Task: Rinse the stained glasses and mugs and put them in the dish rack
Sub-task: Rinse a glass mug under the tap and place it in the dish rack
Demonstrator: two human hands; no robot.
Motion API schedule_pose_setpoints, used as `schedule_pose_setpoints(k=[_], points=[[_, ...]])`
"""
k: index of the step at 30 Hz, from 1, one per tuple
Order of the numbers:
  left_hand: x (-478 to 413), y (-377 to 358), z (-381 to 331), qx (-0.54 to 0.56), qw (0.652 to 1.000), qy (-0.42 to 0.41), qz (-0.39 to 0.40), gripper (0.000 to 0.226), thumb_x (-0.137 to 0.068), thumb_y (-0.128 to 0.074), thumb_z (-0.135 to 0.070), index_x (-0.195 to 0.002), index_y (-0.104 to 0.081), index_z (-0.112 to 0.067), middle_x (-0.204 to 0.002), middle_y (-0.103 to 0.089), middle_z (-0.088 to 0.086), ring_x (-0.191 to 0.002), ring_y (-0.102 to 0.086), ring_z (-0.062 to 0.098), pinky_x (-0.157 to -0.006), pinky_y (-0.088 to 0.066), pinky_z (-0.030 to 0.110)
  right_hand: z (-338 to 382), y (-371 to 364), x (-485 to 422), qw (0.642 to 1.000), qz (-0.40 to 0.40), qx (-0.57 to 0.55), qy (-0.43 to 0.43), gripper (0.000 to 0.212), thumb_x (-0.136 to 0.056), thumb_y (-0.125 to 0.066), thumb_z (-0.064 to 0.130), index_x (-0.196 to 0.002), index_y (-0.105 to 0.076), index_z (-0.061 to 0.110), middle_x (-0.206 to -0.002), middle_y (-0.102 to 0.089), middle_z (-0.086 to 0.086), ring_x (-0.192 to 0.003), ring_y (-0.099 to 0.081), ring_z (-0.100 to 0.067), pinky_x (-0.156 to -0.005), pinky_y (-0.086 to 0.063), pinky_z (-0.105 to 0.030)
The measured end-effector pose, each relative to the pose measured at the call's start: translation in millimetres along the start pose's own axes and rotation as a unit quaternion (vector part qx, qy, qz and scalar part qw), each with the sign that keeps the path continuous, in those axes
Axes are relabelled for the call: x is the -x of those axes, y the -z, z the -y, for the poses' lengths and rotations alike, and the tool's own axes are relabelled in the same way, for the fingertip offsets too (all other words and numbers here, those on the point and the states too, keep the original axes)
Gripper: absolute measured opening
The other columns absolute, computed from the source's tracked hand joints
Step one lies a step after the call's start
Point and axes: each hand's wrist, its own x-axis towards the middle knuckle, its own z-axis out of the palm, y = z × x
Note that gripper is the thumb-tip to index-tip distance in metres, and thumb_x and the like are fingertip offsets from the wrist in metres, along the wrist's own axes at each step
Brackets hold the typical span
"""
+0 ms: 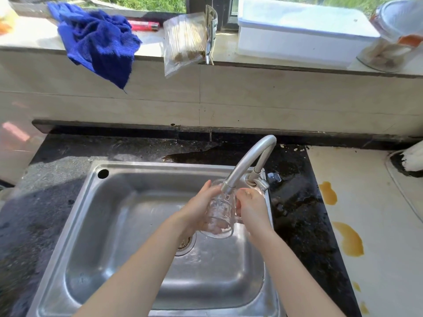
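Presently, centre frame, the mug (220, 212) is gripped by left hand (201, 205) and right hand (251, 208); judged slippery, fragile; handle safest.

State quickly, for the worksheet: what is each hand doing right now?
Left hand: grips the glass mug round its body, under the faucet.
Right hand: grips the same mug on its handle side.

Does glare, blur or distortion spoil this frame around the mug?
Head view: hard sun bleaches the box and right counter; the wide lens bows sill and sink rim; the mug, in the left hand and right hand under the tap, looks slightly soft yet readable.
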Motion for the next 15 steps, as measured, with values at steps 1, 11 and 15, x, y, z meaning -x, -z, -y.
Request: schedule_pose_setpoints(k=[1,11,15], points=[[1.3,0.1,-0.8,0.021,0.999,0.022,0.014,0.077,-0.074,-0.06,-0.055,-0.144,-0.032,-0.039,-0.131,-0.053,0.012,-0.071,-0.065,0.029,-0.053,-0.054,0.034,-0.8,2.6,-0.9,1.0,0.008,0.014,-0.009,0.023,-0.093,-0.044,0.012,-0.07,-0.045,0.017,-0.057,-0.036,0.002,-0.05,-0.032,-0.014,-0.045,-0.029,-0.024],[9.3,2.8,-4.1,0.091,0.993,0.049,0.065,0.029,-0.076,-0.056,-0.033,-0.097,-0.066,-0.016,-0.07,-0.069,0.003,-0.086,-0.064,0.036,-0.077,-0.052,0.044,-3.8,19.8,-9.8,0.967,0.098,-0.116,-0.206,0.007,-0.085,-0.044,0.006,-0.084,-0.042,0.013,-0.061,-0.033,-0.002,-0.04,-0.023,-0.009,-0.033,-0.016,-0.017],[12.0,4.1,-9.0,0.102,0.992,0.056,0.05,0.034,-0.068,-0.06,-0.036,-0.089,-0.071,-0.012,-0.069,-0.071,0.01,-0.093,-0.061,0.047,-0.081,-0.051,0.045,-3.7,16.7,-7.0,0.989,0.076,-0.007,-0.123,0.018,-0.089,-0.047,0.029,-0.084,-0.056,0.014,-0.063,-0.04,-0.001,-0.047,-0.035,-0.013,-0.043,-0.028,-0.023]])
